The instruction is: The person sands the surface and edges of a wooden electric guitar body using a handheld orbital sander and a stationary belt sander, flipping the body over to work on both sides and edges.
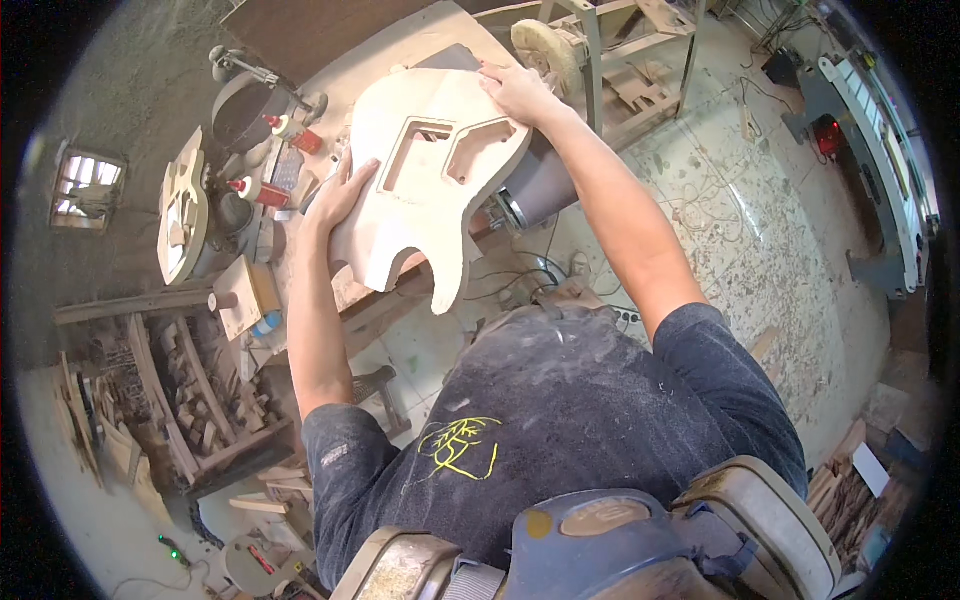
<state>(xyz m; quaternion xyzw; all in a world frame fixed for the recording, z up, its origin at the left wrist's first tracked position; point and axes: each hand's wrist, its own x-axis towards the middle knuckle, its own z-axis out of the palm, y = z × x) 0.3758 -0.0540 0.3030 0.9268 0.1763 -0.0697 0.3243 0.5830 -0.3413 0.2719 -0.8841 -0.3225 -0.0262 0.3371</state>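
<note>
A pale, unfinished wooden guitar body with routed cavities and two horns is between my hands, its horns pointing toward me. My left hand grips its left edge, thumb on the upper face and the other fingers mostly hidden. At the far right edge my right hand is closed on the rim, part of its fingers over the upper face. Below the body lies a cluttered workbench; whether the wood touches it I cannot tell.
Two red-and-white squeeze bottles and a desk lamp stand left of the body. Another guitar body is farther left. A round pale wheel and a grey cylindrical housing are close on the right. Cables cross the floor below.
</note>
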